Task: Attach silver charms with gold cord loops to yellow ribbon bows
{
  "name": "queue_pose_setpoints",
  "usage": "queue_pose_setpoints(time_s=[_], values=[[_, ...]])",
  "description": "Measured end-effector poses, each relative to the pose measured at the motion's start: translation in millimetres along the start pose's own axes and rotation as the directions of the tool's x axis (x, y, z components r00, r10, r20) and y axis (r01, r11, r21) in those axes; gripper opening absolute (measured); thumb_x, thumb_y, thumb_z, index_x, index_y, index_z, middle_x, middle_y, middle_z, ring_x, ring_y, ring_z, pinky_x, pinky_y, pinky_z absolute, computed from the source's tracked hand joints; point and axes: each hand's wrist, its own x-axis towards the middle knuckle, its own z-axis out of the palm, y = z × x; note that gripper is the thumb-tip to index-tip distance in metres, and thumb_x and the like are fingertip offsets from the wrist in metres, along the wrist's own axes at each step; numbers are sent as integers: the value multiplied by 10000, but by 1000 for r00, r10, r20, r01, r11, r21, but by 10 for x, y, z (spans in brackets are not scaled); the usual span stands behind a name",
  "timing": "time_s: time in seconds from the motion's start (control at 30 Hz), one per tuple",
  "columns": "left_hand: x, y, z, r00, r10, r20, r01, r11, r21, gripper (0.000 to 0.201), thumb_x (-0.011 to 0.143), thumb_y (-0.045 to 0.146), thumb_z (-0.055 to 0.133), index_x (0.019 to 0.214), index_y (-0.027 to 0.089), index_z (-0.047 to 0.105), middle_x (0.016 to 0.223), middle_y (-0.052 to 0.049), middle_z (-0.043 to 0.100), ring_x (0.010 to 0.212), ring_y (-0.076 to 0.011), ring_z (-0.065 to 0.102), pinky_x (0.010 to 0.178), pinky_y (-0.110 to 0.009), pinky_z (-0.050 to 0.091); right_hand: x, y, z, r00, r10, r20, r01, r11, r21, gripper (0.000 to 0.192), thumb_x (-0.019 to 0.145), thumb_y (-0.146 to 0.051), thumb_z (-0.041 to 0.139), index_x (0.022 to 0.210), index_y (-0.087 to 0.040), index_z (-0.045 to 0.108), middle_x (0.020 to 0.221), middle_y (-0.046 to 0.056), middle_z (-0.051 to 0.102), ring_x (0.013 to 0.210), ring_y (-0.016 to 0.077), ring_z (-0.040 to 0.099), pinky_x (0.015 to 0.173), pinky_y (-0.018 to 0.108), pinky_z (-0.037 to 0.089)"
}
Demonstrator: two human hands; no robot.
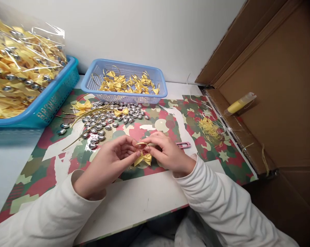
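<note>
Near the front of the table, both hands meet around a yellow ribbon bow (144,159) with a loop of gold cord (141,143) above it. My left hand (116,156) pinches the bow and cord from the left, thumb against the bow's upper edge. From the right, my right hand (165,148) closes thumb and forefinger on the cord loop. Just behind the right hand lies a pink cutter (183,145), partly covered by it. Silver bells (100,127) are spread to the left, with gold cords (80,137) and another yellow bow (121,112) among them.
A blue basket (86,84) of corded bows stands at the back. At left, a larger blue basket (61,91) carries a clear bag (28,58) of bows with bells. Yellow thread scraps (211,130) lie at right, beside a cardboard wall (268,85) with a yellow tube (239,104).
</note>
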Motion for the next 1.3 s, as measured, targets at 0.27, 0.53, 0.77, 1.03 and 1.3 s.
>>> queue_pose_setpoints(time_s=[0.27,0.53,0.77,1.03,1.3], values=[[28,-82,-45,998,-5,67,1,998,61,233,838,381,669,928,210,540,717,-10,703,697,-179,687,559,-247,508,5,-2,24,997,43,59,-30,978,-207,90,880,-152,653,808,-205,651,830,6,702,956,206,516,937,413,349],[36,-142,-87,994,25,103,-34,996,86,214,858,369,653,936,206,539,834,-31,697,765,-191,694,640,-290,541,-3,-41,-17,988,72,136,-24,945,-325,120,914,-250,616,813,-187,605,934,26,658,972,214,477,923,423,316],[27,-113,-88,997,46,57,-54,986,160,201,846,360,631,934,212,529,816,-20,657,693,-177,659,568,-270,502,-6,-58,-14,984,89,157,-28,935,-354,143,953,-245,544,835,-198,610,946,26,635,980,212,465,935,431,298],[42,-31,-121,952,297,72,-285,779,559,174,844,344,583,856,207,690,834,-25,602,605,-136,504,552,-266,397,-7,-37,-9,984,70,163,-8,937,-350,165,976,-258,522,838,-208,597,956,26,632,988,209,470,941,421,305],[54,-73,-75,944,323,67,-298,749,592,221,872,365,572,815,210,719,830,-34,582,726,-169,559,650,-278,434,6,-15,14,989,59,137,-10,943,-332,163,971,-248,532,830,-210,604,961,24,631,988,210,459,938,414,316]])
